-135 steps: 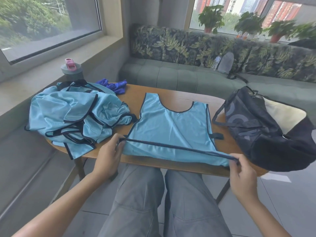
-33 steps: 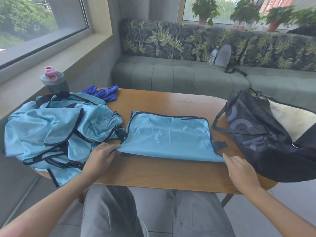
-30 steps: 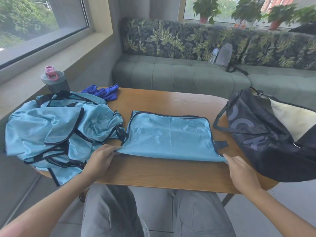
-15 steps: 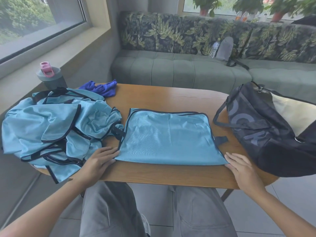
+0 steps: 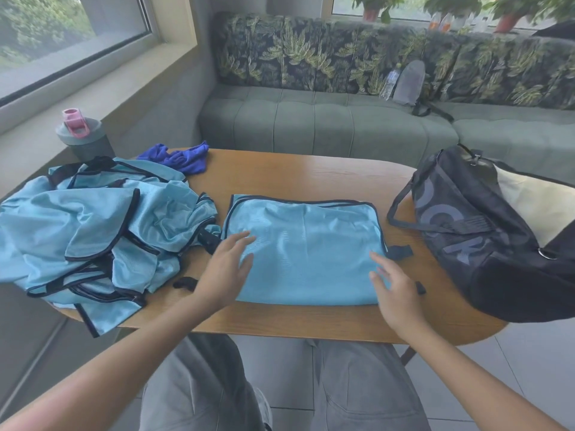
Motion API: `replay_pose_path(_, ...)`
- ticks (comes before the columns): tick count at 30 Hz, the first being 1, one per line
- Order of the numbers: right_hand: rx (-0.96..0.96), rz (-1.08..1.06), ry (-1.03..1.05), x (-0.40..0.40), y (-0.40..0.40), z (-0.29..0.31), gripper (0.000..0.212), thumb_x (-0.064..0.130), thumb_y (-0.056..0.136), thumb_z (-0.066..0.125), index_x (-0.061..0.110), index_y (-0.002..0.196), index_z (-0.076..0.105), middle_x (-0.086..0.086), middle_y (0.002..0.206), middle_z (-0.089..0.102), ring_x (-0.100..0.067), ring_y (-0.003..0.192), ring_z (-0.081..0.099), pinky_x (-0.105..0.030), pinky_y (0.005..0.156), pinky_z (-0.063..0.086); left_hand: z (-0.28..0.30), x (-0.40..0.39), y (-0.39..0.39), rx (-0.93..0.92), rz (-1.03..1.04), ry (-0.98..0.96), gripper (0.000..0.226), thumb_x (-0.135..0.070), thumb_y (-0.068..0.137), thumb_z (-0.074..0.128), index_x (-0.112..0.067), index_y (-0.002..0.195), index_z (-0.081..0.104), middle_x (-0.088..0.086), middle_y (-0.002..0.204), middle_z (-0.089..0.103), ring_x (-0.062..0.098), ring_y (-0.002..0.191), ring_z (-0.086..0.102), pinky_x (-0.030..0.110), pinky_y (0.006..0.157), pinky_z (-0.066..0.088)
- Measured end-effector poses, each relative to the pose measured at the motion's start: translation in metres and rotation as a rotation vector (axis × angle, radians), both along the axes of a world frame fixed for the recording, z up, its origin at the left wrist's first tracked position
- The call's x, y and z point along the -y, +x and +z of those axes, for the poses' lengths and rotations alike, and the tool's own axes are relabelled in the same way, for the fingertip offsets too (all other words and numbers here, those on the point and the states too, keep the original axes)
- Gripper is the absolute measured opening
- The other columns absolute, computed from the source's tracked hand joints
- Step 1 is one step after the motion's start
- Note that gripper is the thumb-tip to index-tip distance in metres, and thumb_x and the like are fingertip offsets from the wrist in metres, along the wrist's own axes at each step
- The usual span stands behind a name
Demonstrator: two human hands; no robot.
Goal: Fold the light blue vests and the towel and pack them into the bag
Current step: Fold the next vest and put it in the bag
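Note:
A light blue vest [image 5: 308,250], folded in half, lies flat in the middle of the wooden table [image 5: 298,172]. My left hand [image 5: 227,272] lies with straight fingers over the vest's left side. My right hand [image 5: 393,290] is spread over its right side. Neither hand grips anything. A heap of unfolded light blue vests [image 5: 93,231] with black trim covers the table's left end. A crumpled dark blue towel [image 5: 180,157] lies behind the heap. The dark bag [image 5: 485,241] sits at the right end, its top open.
A grey bottle with a pink lid [image 5: 82,138] stands at the table's far left. A green sofa [image 5: 326,119] runs behind the table, with a water bottle and a grey pouch on it. My knees are under the table's near edge.
The vest was folded in half away from me. Since half a second ago both hands have left its near corners and moved inward onto its surface.

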State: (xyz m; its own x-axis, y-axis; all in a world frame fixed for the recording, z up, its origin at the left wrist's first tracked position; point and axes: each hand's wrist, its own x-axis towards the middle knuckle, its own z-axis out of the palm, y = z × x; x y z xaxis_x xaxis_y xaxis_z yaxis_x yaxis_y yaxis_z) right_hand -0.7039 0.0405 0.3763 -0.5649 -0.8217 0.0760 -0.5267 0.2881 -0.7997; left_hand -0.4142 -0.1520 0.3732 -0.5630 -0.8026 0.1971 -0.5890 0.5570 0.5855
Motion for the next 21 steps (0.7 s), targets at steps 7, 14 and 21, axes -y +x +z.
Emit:
replay_pose_path(7, -0.408, 0.147, 0.454, 0.013, -0.056, -0.036, 0.071, 0.059, 0.102, 0.025, 0.024, 0.163, 0.011, 0.008, 0.170, -0.004, -0.008, 0.155, -0.008, -0.037, 0.126, 0.006, -0.040, 0.025, 0.013, 0.495, 0.117, 0.013, 0.072, -0.073, 0.098, 0.019, -0.041, 0.162, 0.007, -0.001, 0.172, -0.003, 0.033, 0.156, 0.001, 0.049, 0.124, 0.011)
replay_pose_path(14, -0.570, 0.113, 0.448, 0.038, -0.069, -0.014, 0.061, 0.051, 0.106, 0.031, 0.025, 0.160, 0.023, 0.003, 0.169, 0.010, -0.016, 0.154, 0.001, -0.045, 0.123, 0.009, -0.030, 0.039, 0.004, 0.373, 0.173, -0.189, 0.058, -0.054, 0.099, 0.051, -0.022, 0.147, 0.047, 0.014, 0.158, 0.035, 0.036, 0.147, 0.026, 0.053, 0.117, 0.027)
replay_pose_path(21, -0.630, 0.243, 0.343, 0.148, -0.108, 0.009, 0.043, 0.021, 0.104, 0.049, 0.011, 0.146, 0.048, -0.009, 0.151, 0.047, -0.027, 0.141, 0.038, -0.039, 0.114, 0.027, -0.008, 0.143, -0.041, 0.373, 0.055, -0.183, 0.052, -0.023, 0.096, 0.068, -0.005, 0.142, 0.051, 0.013, 0.144, 0.053, 0.039, 0.132, 0.047, 0.050, 0.109, 0.040)
